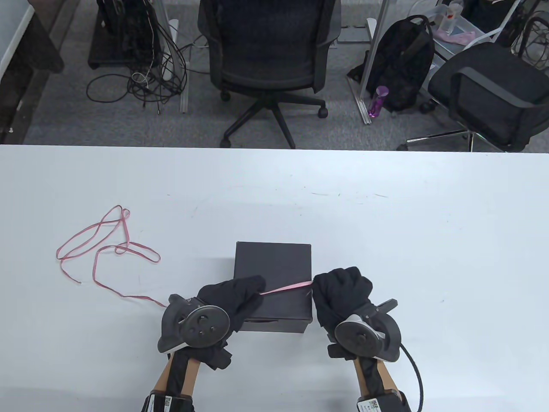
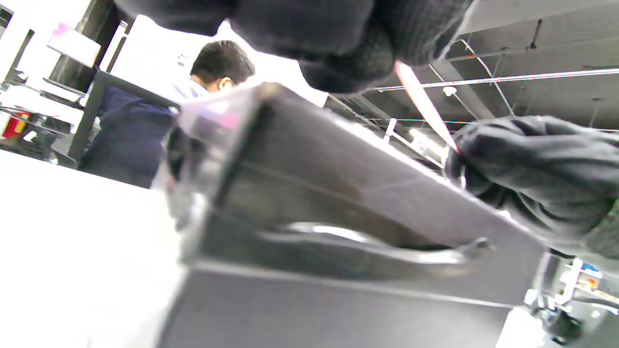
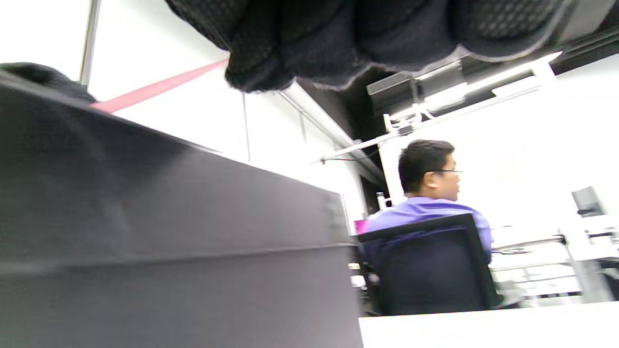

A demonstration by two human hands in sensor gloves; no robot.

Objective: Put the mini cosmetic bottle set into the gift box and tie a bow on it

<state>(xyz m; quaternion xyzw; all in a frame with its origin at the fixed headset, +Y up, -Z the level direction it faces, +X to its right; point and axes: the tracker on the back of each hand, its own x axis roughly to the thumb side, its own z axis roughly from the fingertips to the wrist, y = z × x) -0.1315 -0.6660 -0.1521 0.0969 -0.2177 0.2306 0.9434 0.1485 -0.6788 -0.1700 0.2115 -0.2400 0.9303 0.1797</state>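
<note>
Two hands at closed gift box, lower centre of frame on tabletop. Left hand and right hand fingers each pinch pink ribbon, stretched over lid. We judge bottles already inside; wrapping just begun, bow not yet tied. Long ribbon tail lies loose at left.

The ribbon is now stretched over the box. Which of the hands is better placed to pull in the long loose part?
The left hand, probably. The pink ribbon runs taut from it across the black gift box to the right hand, and the loose tail lies on the table beside the left hand.
</note>
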